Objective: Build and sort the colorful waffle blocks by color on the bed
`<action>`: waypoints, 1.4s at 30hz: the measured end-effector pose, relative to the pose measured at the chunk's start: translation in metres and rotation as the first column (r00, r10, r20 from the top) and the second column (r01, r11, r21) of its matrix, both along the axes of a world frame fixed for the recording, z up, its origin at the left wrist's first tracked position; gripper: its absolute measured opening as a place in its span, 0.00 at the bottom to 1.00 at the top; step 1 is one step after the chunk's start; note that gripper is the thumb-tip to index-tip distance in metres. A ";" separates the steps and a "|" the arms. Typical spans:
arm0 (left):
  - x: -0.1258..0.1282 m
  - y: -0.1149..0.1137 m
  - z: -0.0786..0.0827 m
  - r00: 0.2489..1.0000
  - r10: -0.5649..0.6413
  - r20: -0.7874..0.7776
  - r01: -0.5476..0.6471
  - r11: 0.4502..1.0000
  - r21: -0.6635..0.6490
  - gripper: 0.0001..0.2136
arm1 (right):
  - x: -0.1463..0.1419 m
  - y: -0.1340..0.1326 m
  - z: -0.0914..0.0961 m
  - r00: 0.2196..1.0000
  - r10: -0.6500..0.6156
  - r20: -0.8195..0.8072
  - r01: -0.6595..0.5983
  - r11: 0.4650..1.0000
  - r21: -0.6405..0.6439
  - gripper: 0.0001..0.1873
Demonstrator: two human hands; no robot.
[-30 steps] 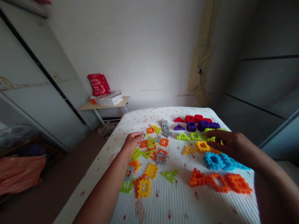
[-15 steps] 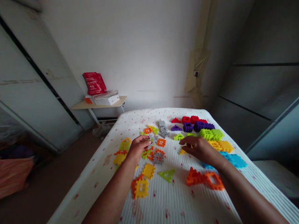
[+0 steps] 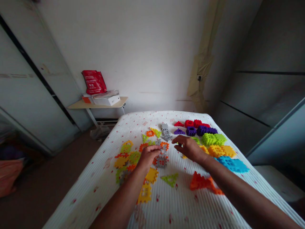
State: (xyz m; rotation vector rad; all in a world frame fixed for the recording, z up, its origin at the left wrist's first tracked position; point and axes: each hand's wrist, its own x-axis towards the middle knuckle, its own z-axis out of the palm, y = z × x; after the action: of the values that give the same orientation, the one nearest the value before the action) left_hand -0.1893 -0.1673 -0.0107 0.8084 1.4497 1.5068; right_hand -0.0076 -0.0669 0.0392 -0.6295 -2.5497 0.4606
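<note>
Toy interlocking plastic tiles lie on a white ribbed mattress (image 3: pixel 181 206). My left hand (image 3: pixel 149 155) is curled, its fingertips pinched at a grey square tile (image 3: pixel 161 161) in the mixed pile (image 3: pixel 128 156). My right hand (image 3: pixel 188 147) hovers beside it with thumb and fingers apart, holding nothing, over a yellow triangle. On the right the tiles lie grouped by colour: red (image 3: pixel 193 123), purple (image 3: pixel 199 130), green (image 3: pixel 212 139), yellow (image 3: pixel 219 151), blue (image 3: pixel 232 163) and orange (image 3: pixel 202 183). A grey stack (image 3: pixel 165 132) sits further back.
A green triangle (image 3: pixel 170 179) and yellow squares (image 3: pixel 145 192) lie near my forearms. A small table (image 3: pixel 95 105) with a red bag (image 3: pixel 94 82) and a white box stands beyond the mattress's far left corner. A wardrobe (image 3: pixel 35 105) lines the left side, dark panels the right.
My right hand moved left from the sorted yellow and green tiles to the middle. My left hand drew back from the far pile to the grey square tile. The view shifted a little.
</note>
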 end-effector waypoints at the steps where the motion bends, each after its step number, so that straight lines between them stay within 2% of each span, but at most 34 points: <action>1: 0.000 0.000 0.000 1.000 -0.004 -0.004 0.004 1.000 -0.003 0.11 | -0.001 0.001 -0.001 1.000 0.010 0.017 -0.010 1.000 0.005 0.12; 6: -0.001 -0.001 0.001 0.999 -0.043 -0.011 0.043 0.999 0.001 0.15 | -0.007 0.004 -0.003 0.999 0.043 0.027 -0.043 0.999 -0.005 0.13; 11: -0.002 -0.001 0.002 0.996 -0.084 0.001 0.084 0.996 0.002 0.19 | -0.016 0.004 -0.004 0.986 0.160 0.043 -0.159 0.987 -0.007 0.09; 15: -0.004 -0.003 0.004 0.996 -0.092 0.004 0.092 0.996 -0.001 0.20 | -0.022 0.004 -0.003 0.968 0.237 0.082 -0.231 0.970 -0.071 0.08; 17: -0.004 -0.003 0.003 0.997 -0.079 0.018 0.079 0.997 0.004 0.21 | -0.024 0.003 -0.005 0.967 0.239 0.087 -0.226 0.965 -0.131 0.08; 20: -0.006 0.000 -0.003 0.998 -0.017 0.055 0.015 0.999 0.033 0.22 | -0.028 0.006 -0.008 0.990 0.120 0.072 -0.092 0.945 -0.313 0.07; 22: -0.009 0.003 -0.008 0.994 0.054 0.095 -0.060 0.996 0.064 0.23 | -0.031 0.013 -0.010 0.998 0.005 0.060 0.022 0.896 -0.443 0.06; 24: -0.012 0.004 -0.012 0.983 0.124 0.139 -0.138 0.986 0.095 0.24 | -0.033 0.027 -0.010 0.994 -0.093 0.053 0.107 0.848 -0.519 0.06; 28: -0.020 0.003 -0.016 0.960 0.229 0.160 -0.251 0.958 0.134 0.23 | -0.036 0.066 -0.009 0.971 -0.235 0.043 0.216 0.793 -0.570 0.05; 32: -0.024 0.000 -0.017 0.961 0.249 0.124 -0.265 0.955 0.137 0.22 | -0.042 0.093 -0.013 0.940 -0.330 0.084 0.312 0.736 -0.601 0.02; 34: -0.024 -0.001 -0.017 0.963 0.253 0.096 -0.264 0.956 0.130 0.20 | -0.046 0.097 -0.019 0.928 -0.350 0.128 0.351 0.705 -0.616 0.04; 38: -0.023 -0.001 -0.015 0.963 0.265 0.042 -0.268 0.957 0.114 0.17 | -0.054 0.097 -0.032 0.916 -0.330 0.226 0.395 0.659 -0.640 0.16; 42: -0.022 0.001 -0.013 0.963 0.269 0.005 -0.268 0.957 0.113 0.16 | -0.059 0.098 -0.041 0.906 -0.324 0.271 0.422 0.666 -0.615 0.18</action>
State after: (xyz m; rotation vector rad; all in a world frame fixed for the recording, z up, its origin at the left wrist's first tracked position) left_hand -0.2109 -0.1667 -0.0241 0.7075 1.5407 1.8049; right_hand -0.0671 0.0311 -0.0019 -1.4578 -2.2297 1.2306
